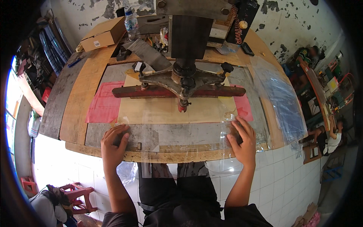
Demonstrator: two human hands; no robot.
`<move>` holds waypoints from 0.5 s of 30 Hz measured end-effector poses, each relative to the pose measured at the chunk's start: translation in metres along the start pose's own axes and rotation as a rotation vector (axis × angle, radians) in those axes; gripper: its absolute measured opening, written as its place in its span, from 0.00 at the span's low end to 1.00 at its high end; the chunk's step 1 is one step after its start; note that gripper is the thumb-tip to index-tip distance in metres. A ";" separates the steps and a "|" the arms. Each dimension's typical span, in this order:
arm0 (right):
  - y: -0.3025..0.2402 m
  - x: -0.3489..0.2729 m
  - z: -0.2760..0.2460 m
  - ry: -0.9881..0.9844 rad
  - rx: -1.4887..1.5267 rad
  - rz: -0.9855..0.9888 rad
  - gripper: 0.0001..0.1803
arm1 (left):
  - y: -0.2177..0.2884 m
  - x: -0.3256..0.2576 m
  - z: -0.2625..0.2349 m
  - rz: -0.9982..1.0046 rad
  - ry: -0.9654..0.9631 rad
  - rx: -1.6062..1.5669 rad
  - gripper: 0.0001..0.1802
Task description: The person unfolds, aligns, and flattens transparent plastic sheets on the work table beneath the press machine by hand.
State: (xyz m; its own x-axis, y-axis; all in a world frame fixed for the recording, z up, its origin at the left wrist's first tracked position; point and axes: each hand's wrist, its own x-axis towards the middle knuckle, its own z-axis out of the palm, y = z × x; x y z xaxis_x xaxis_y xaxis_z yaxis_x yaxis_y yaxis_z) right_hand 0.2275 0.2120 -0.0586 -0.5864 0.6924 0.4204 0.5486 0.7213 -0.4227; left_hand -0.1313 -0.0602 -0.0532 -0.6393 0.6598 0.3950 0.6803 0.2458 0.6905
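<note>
A clear plastic sheet (181,138) lies over the front of a press bed (113,132) and hangs past its wooden front edge toward my lap. My left hand (114,143) rests on the metal bed left of the sheet, fingers slightly bent and thumb apart. At the sheet's right edge, my right hand (243,142) lies with fingers extended and thumb spread, touching the plastic. Beyond both hands is a cream sheet (151,111) with pink material (104,104) showing at its ends. A long press bar (151,92) on a dark metal bracket (185,81) spans above it.
Folded clear plastic (281,102) is piled on the table's right. At the back are a cardboard box (104,34), a water bottle (131,23), a phone (247,48) and assorted tools. Red stools (81,196) stand at lower left. People sit at another bench on the right.
</note>
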 end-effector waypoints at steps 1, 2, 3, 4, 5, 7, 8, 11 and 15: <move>0.000 0.000 0.000 -0.002 -0.005 0.008 0.26 | 0.000 0.000 0.000 0.000 0.000 -0.001 0.13; -0.001 0.000 0.000 -0.005 -0.009 0.015 0.26 | 0.000 0.000 0.000 -0.005 0.002 -0.004 0.13; -0.001 0.000 0.000 -0.005 -0.009 0.015 0.26 | 0.001 0.000 0.000 -0.009 0.003 -0.007 0.13; 0.000 0.000 0.000 -0.003 -0.007 0.013 0.26 | 0.000 0.000 0.001 -0.010 0.004 -0.007 0.13; 0.000 0.000 0.000 -0.001 -0.004 0.012 0.26 | 0.000 0.000 0.000 -0.009 0.002 -0.008 0.13; 0.000 -0.001 0.000 0.000 -0.004 0.011 0.27 | -0.001 0.000 0.000 -0.008 0.000 -0.009 0.13; 0.001 -0.001 0.001 0.000 -0.003 0.010 0.27 | -0.001 0.000 0.000 -0.003 0.000 -0.009 0.13; -0.001 0.000 0.000 -0.003 -0.004 0.016 0.27 | -0.002 0.000 0.000 0.000 0.001 -0.006 0.13; -0.001 0.000 0.000 -0.005 -0.005 0.018 0.27 | -0.003 0.000 0.000 -0.006 0.000 0.002 0.13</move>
State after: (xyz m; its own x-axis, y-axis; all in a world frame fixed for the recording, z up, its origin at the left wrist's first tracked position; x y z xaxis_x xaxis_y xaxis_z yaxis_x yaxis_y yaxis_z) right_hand 0.2270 0.2108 -0.0579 -0.5798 0.7050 0.4084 0.5621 0.7090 -0.4258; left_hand -0.1328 -0.0612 -0.0550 -0.6432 0.6582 0.3913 0.6775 0.2510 0.6913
